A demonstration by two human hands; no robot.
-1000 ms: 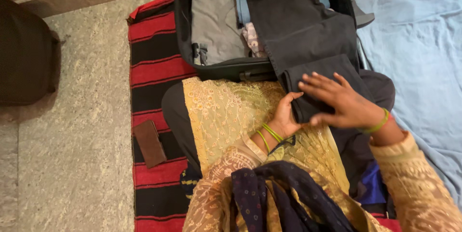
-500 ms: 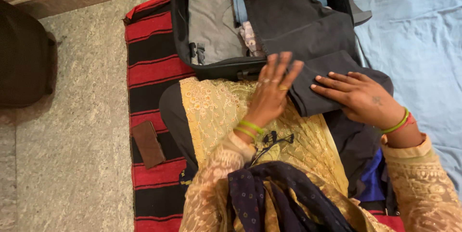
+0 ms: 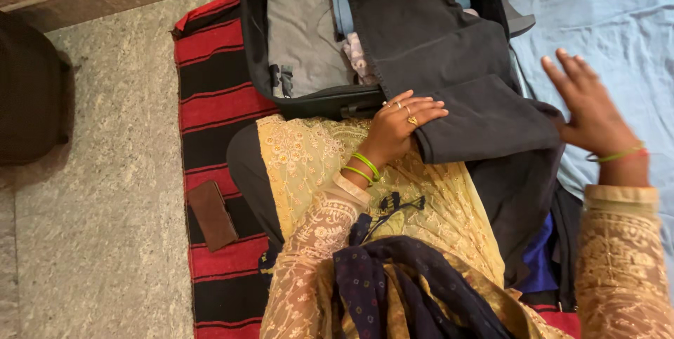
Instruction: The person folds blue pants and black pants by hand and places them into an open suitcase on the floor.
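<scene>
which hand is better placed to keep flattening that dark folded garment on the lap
Left. The left hand lies flat on the near edge of the dark folded garment, beside the open suitcase. The right hand is lifted clear, open over the blue sheet.

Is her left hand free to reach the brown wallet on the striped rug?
Probably yes: the left hand rests open on the folded dark trousers, gripping nothing, and only her lap lies between it and the wallet.

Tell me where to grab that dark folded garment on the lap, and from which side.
Grip the dark folded garment at its thick folded near edge, coming from the right, probably. The left hand already pins the left corner, and the right hand is lifted open just off the free right end.
</scene>
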